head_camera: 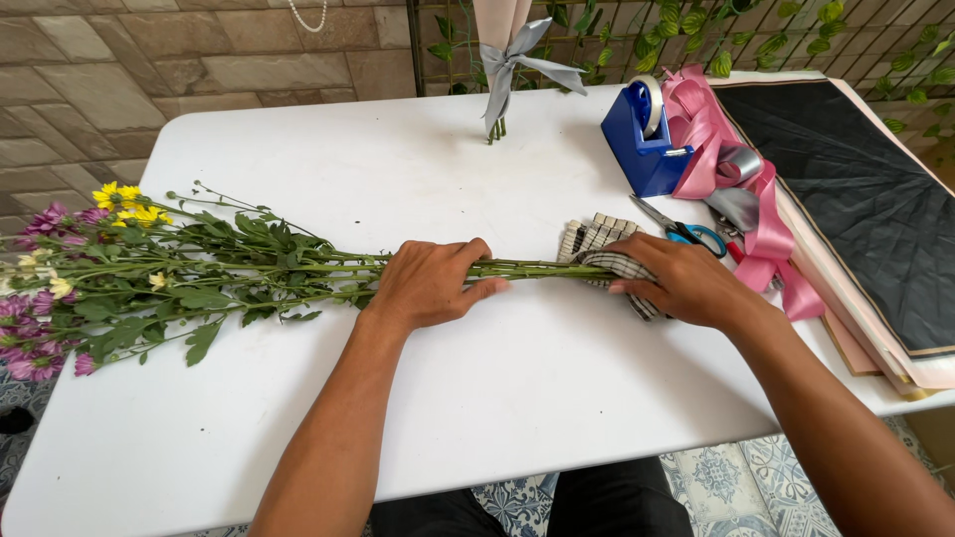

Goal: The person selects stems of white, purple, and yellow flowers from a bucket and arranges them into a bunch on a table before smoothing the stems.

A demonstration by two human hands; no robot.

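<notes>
**Head view: two hands on a bunch of flowers laid across a white table**

Head camera looks down on a white table (477,398). At the far left, purple and yellow flowers (70,268) hang over the table's edge, and their leafy green stems (298,268) run rightward across the top. The left hand (430,283) lies over the middle of the stems, fingers curled down around them and gripping the bunch. Further right, the bare stem ends reach a checked cloth (602,249), which is wrapped about them. The right hand (686,283) presses on that cloth, closed over the cloth and the stem ends beneath it. The two hands are apart, with a stretch of stems between them.

Behind the hands, a wrapped bouquet with a grey bow (507,60) stands upright near the table's back edge. Right of it sits a blue tape dispenser (642,134), just beside a heap of pink ribbon (716,149). Scissors with blue handles (686,231) lie near the right hand. Sheets of black wrapping paper (856,199) cover the table's right end.
</notes>
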